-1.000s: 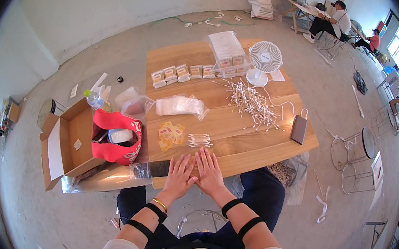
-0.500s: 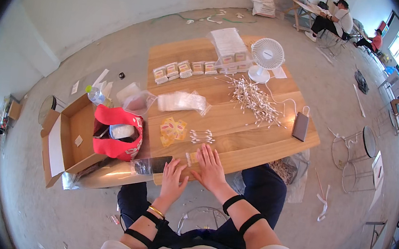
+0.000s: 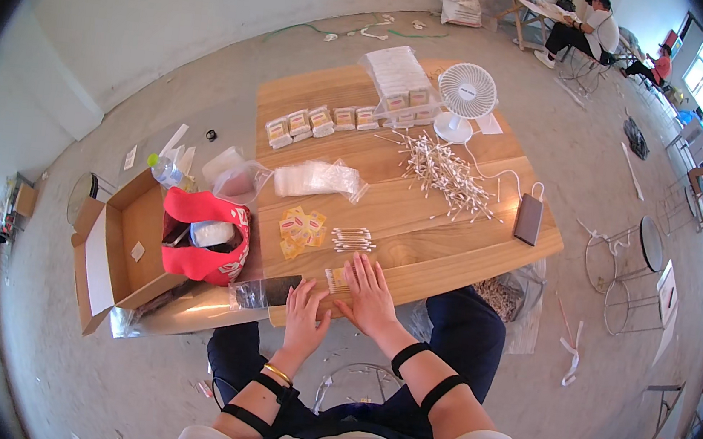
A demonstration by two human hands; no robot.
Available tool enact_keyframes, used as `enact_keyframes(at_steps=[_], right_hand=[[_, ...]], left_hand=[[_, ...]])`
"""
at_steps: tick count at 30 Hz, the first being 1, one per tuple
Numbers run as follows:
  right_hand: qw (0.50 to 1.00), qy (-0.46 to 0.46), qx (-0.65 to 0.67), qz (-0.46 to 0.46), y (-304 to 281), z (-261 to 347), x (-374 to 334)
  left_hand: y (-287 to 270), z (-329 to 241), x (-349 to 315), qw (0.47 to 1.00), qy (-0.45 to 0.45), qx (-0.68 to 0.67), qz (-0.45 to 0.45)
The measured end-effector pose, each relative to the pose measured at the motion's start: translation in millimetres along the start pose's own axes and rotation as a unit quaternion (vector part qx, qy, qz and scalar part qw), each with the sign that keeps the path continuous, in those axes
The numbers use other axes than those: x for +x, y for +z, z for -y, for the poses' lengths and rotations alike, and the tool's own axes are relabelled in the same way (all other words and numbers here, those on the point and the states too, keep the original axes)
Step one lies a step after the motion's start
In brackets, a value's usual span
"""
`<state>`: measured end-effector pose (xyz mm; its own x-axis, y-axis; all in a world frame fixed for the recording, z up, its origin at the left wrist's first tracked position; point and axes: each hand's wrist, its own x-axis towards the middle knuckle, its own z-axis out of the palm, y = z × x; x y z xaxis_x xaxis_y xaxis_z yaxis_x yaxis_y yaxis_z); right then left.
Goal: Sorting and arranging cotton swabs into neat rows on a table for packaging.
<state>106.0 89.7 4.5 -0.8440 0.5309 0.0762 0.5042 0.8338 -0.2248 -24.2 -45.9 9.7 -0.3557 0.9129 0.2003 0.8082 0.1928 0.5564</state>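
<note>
My right hand (image 3: 371, 297) lies flat near the front edge of the wooden table (image 3: 416, 261), fingers stretched out, partly covering a small row of cotton swabs (image 3: 335, 280) with a yellow card. To its left, my left hand (image 3: 304, 310) rests at the table edge with its fingers extended, holding nothing I can see. Just beyond the hands is a neat row of loose cotton swabs (image 3: 354, 239). Several yellow printed cards (image 3: 302, 230) are spread to the left of that row. A large heap of cotton swabs (image 3: 450, 177) covers the right part of the table.
Clear plastic bags (image 3: 319, 180) lie mid-table. Behind them stand several filled swab packs (image 3: 320, 122), a stacked bundle of packs (image 3: 397, 74) and a white fan (image 3: 467, 95), cabled to a grey power bank (image 3: 529, 219). At left are a red bag (image 3: 202, 268) and an open carton (image 3: 139, 223).
</note>
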Motion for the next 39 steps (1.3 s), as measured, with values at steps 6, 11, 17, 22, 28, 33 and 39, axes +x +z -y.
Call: enact_keyframes(at_steps=[6,11,17,22,28,33,39], right_hand=[[1.000,0.000,-0.003,-0.007,0.3,-1.3,-0.2],[1.000,0.001,-0.007,0.003,-0.6,-1.0,0.6],[1.000,-0.005,0.011,-0.012,0.3,-0.3,0.6],[1.000,-0.002,-0.001,-0.007,1.0,-0.9,0.4],[1.000,-0.003,-0.003,-0.010,0.2,-1.0,0.7],[1.000,0.001,-0.002,0.008,-2.0,-0.9,0.3],[1.000,0.004,-0.001,0.012,-2.2,0.3,1.3]], left_hand=[[2.0,-5.7,2.6,1.000,-0.015,0.007,0.000],[3.4,-4.5,1.8,1.000,-0.014,0.018,-0.002],[6.3,-2.4,2.2,1.000,-0.025,0.003,-0.004],[8.6,-5.3,4.5,0.999,-0.025,0.019,-0.011],[8.5,-6.4,4.2,0.999,-0.029,0.017,-0.007],[10.0,-8.9,7.5,0.999,-0.034,0.013,-0.009],[9.6,-9.6,7.9,0.999,-0.038,0.015,-0.005]])
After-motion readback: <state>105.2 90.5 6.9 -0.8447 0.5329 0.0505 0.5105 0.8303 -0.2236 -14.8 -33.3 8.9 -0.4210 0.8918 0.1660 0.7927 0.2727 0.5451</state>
